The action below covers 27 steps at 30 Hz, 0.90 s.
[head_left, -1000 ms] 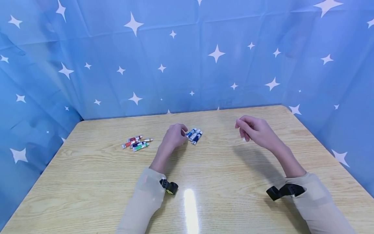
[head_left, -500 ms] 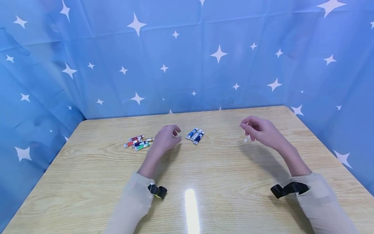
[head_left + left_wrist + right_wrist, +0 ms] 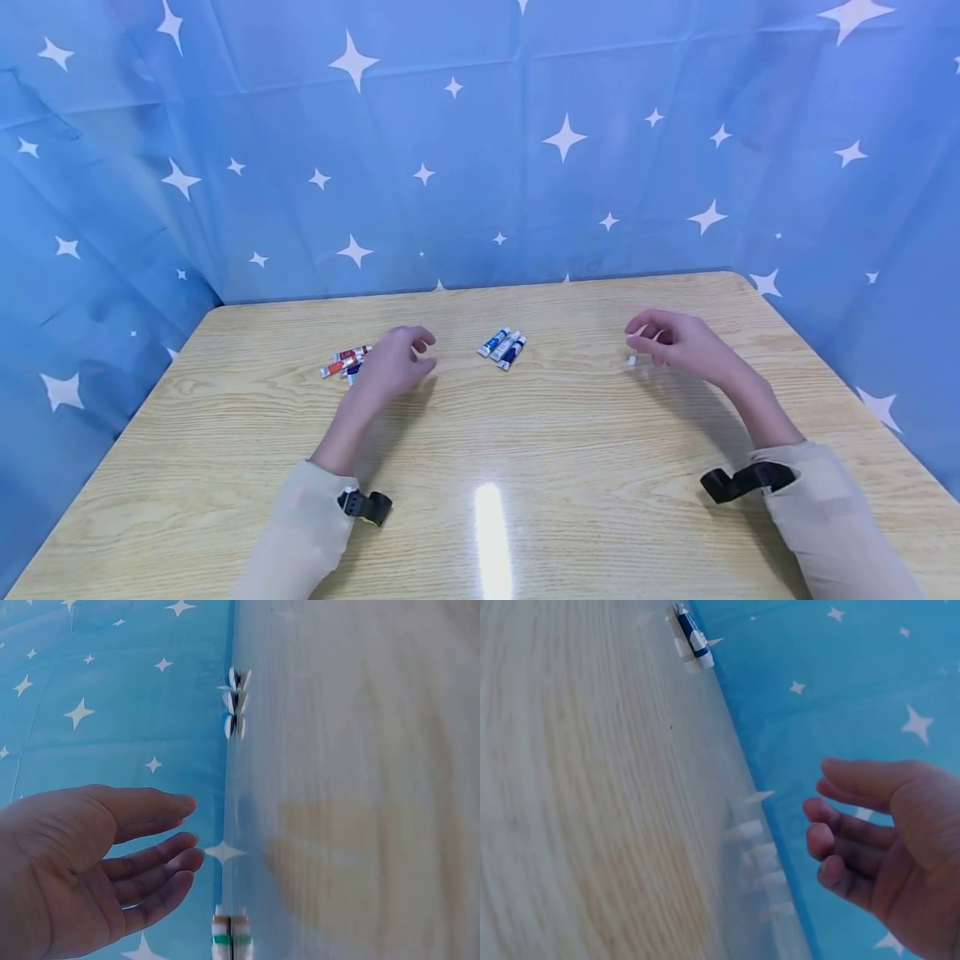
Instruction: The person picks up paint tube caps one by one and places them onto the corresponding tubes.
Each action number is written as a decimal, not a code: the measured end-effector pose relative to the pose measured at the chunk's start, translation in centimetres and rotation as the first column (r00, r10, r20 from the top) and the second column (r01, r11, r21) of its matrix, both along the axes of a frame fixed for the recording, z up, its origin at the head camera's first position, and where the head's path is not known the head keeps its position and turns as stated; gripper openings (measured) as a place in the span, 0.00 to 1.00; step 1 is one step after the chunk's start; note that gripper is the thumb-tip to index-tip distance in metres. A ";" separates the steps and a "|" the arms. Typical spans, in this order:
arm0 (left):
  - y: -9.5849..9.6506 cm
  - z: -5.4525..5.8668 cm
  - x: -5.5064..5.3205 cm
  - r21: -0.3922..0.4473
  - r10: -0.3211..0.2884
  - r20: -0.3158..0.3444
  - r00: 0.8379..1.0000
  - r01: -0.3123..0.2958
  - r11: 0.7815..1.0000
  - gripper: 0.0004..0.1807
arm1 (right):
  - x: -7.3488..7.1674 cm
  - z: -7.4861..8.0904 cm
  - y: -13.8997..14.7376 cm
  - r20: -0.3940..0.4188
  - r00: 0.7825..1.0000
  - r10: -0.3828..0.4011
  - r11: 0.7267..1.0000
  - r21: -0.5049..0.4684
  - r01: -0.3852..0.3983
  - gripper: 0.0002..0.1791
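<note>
My left hand [image 3: 385, 364] hovers over the left-hand group of small paint tubes, partly hiding it. A red-orange tube [image 3: 339, 368] shows beside the hand. In the left wrist view its fingers are relaxed and apart, holding nothing, with a green-banded tube [image 3: 221, 939] below. Three blue and white paint tubes [image 3: 502, 347] lie side by side mid-table. My right hand [image 3: 684, 343] hangs at the right, fingers loosely curled. A small white piece [image 3: 632, 361] lies below its fingertips. Several blurred white pieces [image 3: 763, 853] sit near that hand in the right wrist view; their kind is unclear.
The wooden table [image 3: 570, 433] runs back to a blue curtain [image 3: 465, 133] with white stars. A bright light reflection crosses the front of the tabletop. Black wrist cameras sit on both sleeves.
My left hand has left the three blue and white tubes and moved left over the other group. The right hand shifts slightly right and down, uncovering more of the white piece.
</note>
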<state>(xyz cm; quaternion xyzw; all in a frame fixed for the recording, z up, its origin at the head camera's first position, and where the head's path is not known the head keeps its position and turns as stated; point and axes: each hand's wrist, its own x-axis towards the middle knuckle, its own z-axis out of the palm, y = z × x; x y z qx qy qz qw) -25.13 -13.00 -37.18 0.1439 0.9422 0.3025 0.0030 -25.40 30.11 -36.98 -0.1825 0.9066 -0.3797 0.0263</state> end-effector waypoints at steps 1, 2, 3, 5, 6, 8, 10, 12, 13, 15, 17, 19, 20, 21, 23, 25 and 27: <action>-0.3 0.0 0.0 0.008 -0.002 0.000 1.000 0.002 1.000 0.18 | 0.0 -0.1 0.1 0.011 1.000 0.001 1.000 0.003 -0.001 0.14; -0.6 -0.1 0.1 0.014 -0.008 -0.003 1.000 0.008 1.000 0.17 | -0.1 -0.2 0.2 0.019 1.000 0.004 1.000 0.006 -0.004 0.14; -0.9 -0.1 0.1 0.020 -0.010 -0.005 1.000 0.010 1.000 0.17 | -0.1 -0.3 0.2 0.027 1.000 0.006 1.000 0.007 -0.006 0.14; -1.5 -0.2 0.1 0.028 -0.011 -0.007 1.000 0.011 1.000 0.17 | -0.2 -0.4 0.3 0.038 0.999 0.013 1.000 0.010 -0.013 0.14; -1.8 -0.3 0.1 0.030 -0.012 -0.009 1.000 0.013 0.999 0.17 | -0.2 -0.6 0.4 0.043 0.999 0.016 1.000 0.013 -0.016 0.13; -2.4 -0.3 0.2 0.030 -0.011 -0.008 1.000 0.011 0.999 0.17 | -0.3 -0.8 0.5 0.047 0.999 0.025 0.999 0.019 -0.026 0.13; -3.0 -0.4 0.2 0.028 -0.007 -0.007 1.000 0.007 1.000 0.17 | -0.5 -1.1 0.7 0.055 0.998 0.031 0.999 0.030 -0.032 0.13; -3.5 -0.4 0.3 0.025 -0.001 -0.015 1.000 0.002 1.000 0.16 | -0.6 -1.5 0.8 0.063 0.997 0.033 0.998 0.044 -0.036 0.13; -3.7 -0.4 0.4 0.025 0.003 -0.017 1.000 -0.003 1.000 0.16 | -0.7 -1.6 0.9 0.068 0.997 0.037 0.998 0.046 -0.040 0.13; -4.2 -0.4 0.6 0.028 0.005 -0.022 1.000 -0.005 1.000 0.16 | -0.8 -1.8 0.9 0.077 0.996 0.043 0.998 0.051 -0.047 0.14; -4.6 -0.4 0.8 0.029 0.011 -0.020 1.000 -0.010 1.000 0.16 | -0.9 -1.9 1.0 0.082 0.995 0.051 0.997 0.057 -0.056 0.14; -5.1 -0.4 0.9 0.027 0.013 -0.017 1.000 -0.013 1.000 0.16 | -0.9 -2.0 0.9 0.083 0.995 0.057 0.996 0.061 -0.062 0.13; -5.3 -0.4 1.0 0.023 0.013 -0.016 1.000 -0.013 1.000 0.16 | -0.8 -2.0 0.9 0.085 0.995 0.056 0.996 0.067 -0.062 0.13; -5.5 -0.4 1.0 0.014 0.015 -0.015 1.000 -0.015 1.000 0.15 | -0.8 -2.0 0.9 0.086 0.995 0.055 0.995 0.073 -0.061 0.12; -5.9 -0.3 1.2 0.009 0.015 -0.012 1.000 -0.015 1.000 0.15 | -0.9 -2.1 0.9 0.086 0.995 0.056 0.995 0.080 -0.063 0.11; -6.4 -0.2 1.3 0.002 0.016 -0.008 1.000 -0.016 1.000 0.14 | -0.9 -2.2 0.9 0.084 0.995 0.055 0.994 0.088 -0.063 0.10; -6.8 -0.1 1.5 0.002 0.015 0.001 1.000 -0.015 1.000 0.13 | -0.9 -2.3 1.0 0.076 0.995 0.058 0.993 0.096 -0.065 0.08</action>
